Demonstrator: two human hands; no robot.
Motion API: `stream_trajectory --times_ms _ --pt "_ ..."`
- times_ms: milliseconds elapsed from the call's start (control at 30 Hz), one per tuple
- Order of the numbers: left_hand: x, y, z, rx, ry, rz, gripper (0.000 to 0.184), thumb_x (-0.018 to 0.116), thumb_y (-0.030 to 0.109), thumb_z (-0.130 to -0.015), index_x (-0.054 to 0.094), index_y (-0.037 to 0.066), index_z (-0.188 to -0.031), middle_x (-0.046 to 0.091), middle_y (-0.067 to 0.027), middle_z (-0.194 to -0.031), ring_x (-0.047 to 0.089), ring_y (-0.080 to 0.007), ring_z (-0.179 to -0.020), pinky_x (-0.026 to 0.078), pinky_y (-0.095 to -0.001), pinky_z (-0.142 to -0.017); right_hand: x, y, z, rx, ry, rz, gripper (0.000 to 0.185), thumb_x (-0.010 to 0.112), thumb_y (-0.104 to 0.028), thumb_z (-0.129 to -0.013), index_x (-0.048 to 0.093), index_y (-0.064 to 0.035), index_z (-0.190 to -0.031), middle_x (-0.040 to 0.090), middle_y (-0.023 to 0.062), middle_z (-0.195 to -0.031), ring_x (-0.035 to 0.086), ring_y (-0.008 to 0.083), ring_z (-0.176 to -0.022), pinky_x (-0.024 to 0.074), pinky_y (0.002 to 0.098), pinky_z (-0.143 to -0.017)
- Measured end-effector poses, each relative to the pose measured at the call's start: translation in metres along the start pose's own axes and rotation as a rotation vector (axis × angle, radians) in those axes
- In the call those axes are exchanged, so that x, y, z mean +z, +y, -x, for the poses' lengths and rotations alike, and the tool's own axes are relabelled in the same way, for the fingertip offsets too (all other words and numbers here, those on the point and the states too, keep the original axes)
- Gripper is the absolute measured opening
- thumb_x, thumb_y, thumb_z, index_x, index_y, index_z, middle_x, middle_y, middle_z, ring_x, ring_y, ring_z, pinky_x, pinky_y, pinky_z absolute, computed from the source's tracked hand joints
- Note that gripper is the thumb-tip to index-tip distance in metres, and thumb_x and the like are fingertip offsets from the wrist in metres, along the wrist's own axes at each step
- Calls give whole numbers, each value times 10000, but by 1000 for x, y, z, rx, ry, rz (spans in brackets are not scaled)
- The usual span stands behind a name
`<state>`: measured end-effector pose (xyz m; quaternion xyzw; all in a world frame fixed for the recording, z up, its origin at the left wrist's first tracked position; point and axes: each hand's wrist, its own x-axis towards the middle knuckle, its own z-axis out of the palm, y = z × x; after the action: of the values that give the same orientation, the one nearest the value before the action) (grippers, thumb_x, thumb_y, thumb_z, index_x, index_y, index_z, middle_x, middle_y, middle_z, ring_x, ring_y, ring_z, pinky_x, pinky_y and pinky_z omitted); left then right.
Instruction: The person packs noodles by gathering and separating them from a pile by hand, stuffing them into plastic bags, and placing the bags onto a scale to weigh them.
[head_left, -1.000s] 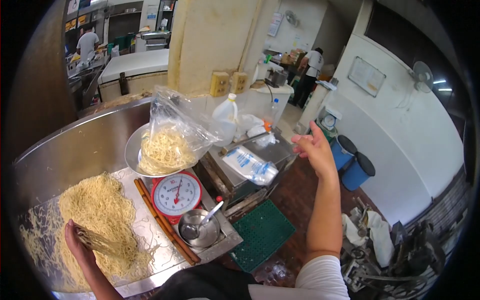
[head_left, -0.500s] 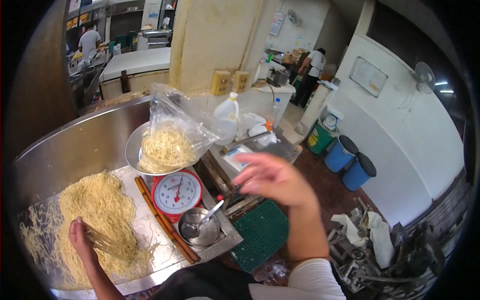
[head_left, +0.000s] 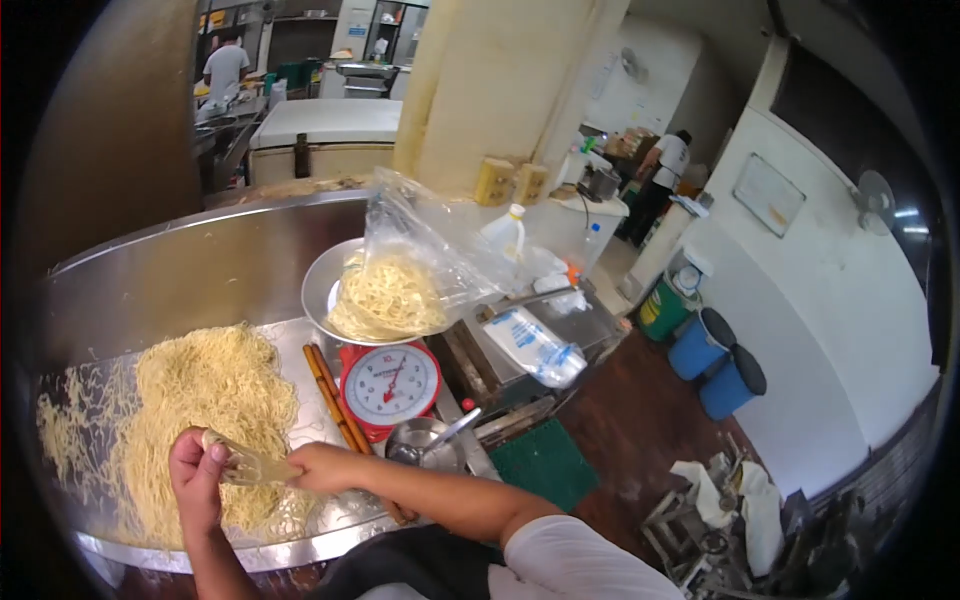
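Over a big heap of pale yellow noodles (head_left: 215,385) in a metal tray (head_left: 170,285), both hands grip a small bunch of noodles (head_left: 250,465). My left hand (head_left: 197,478) is closed on one end of the bunch. Its other end is between the closed fingers of my right hand (head_left: 328,468), so the strands span the gap. Beyond the right forearm stands a red dial scale (head_left: 390,385). Its round pan (head_left: 318,285) bears an open clear plastic bag (head_left: 430,235) with noodles inside.
Two brown sticks (head_left: 335,400) lie beside the scale. A metal bowl with a ladle (head_left: 440,438) is partly behind my right arm. To the right are a pack of plastic bags (head_left: 535,345) and a white jug (head_left: 505,235). Blue bins (head_left: 730,385) and machinery (head_left: 715,530) stand farther right.
My right hand has come from the right, over the bag pack, down to the noodles in my left hand and closed on them. The view has shifted, so the surroundings appear farther right.
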<state>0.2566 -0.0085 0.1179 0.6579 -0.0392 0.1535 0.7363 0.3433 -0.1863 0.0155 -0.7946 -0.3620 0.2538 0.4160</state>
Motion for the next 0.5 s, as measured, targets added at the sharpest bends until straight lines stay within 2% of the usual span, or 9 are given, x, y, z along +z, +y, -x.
stream_trajectory --times_ms 67,200,233,267,333,433,500 --pt "-22 -9 3 -12 43 -40 150 632 162 -841 519 73 -801 549 11 -711 510 -74 -651 417 -219 -603 -5 20 -4 25 117 -67 203 620 -205 -796 640 -22 -882 632 132 -765 616 237 -736 471 354 -671" --pt "-34 -28 8 -291 -44 -93 126 574 181 -877 563 59 -844 608 -13 -791 547 -84 -699 430 -219 -644 -9 -7 -10 197 117 -862 400 586 -190 -834 528 -76 -1212 590 8 -994 556 101 -826 460 262 -650" --pt "-29 -40 8 -282 -9 -53 172 549 210 -893 590 44 -909 622 -20 -829 555 -89 -713 439 -229 -640 -16 -30 -2 142 2 -949 525 600 -162 -823 421 -100 -1313 543 -18 -1092 527 81 -878 453 242 -657" --pt "-19 -40 8 -338 21 61 228 547 231 -895 603 28 -983 626 -27 -851 563 -93 -735 451 -242 -639 -9 -31 -5 85 -25 -934 530 606 -144 -811 424 -100 -1307 547 -17 -1073 528 77 -866 453 237 -649" --pt "-3 -23 3 -418 -73 247 237 558 226 -888 619 20 -990 633 -35 -877 571 -90 -755 458 -243 -638 5 -34 -12 -29 -75 -897 543 618 -110 -786 430 -101 -1295 555 -14 -1035 530 69 -841 451 225 -632" --pt "-24 -37 -2 -411 -201 53 276 550 267 -889 635 14 -959 637 -46 -881 585 -101 -762 460 -238 -634 -3 -43 -7 94 59 -718 452 613 -48 -736 519 -81 -1176 568 1 -921 545 75 -734 450 223 -594" --pt "-34 -43 -10 -289 -169 -165 315 541 314 -887 645 19 -923 637 -40 -866 588 -101 -757 457 -230 -618 -4 -37 -10 146 110 -675 332 589 -34 -738 569 -53 -1069 588 6 -852 553 78 -701 457 237 -584"
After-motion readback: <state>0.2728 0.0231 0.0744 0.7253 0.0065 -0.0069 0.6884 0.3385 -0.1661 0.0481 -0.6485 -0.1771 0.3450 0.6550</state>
